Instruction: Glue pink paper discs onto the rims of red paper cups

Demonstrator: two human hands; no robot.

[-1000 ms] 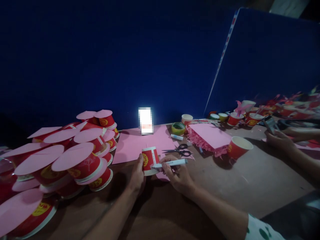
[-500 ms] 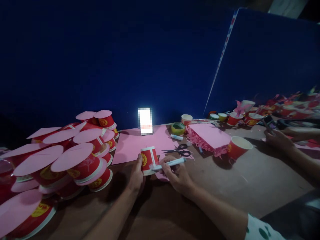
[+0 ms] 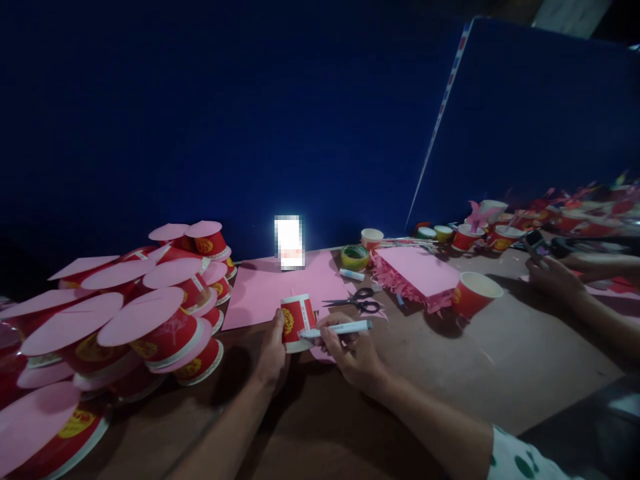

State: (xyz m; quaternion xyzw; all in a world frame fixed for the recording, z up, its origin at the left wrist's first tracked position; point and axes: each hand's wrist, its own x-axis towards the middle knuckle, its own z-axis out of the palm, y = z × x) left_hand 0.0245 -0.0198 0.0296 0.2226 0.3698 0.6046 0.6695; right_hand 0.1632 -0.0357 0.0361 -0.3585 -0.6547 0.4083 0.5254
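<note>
My left hand (image 3: 273,350) grips an upside-down red paper cup (image 3: 297,321) standing on a piece of pink paper (image 3: 320,352) near the table's front. My right hand (image 3: 353,350) is closed on a white marker (image 3: 337,328), whose tip touches the cup's lower rim. Black scissors (image 3: 361,300) lie just behind the marker. A large pink sheet (image 3: 260,290) lies behind the cup.
A pile of red cups with pink paper discs (image 3: 135,313) fills the left. A fringed pink stack (image 3: 417,275), an upright red cup (image 3: 473,293), a tape roll (image 3: 355,256) and a glue stick (image 3: 352,274) sit to the right. Another person's hands (image 3: 555,270) hold a phone at far right.
The cup, marker and both my hands have stayed almost still; the marker tip shifted slightly along the cup's rim. The other person's hands moved a little.
</note>
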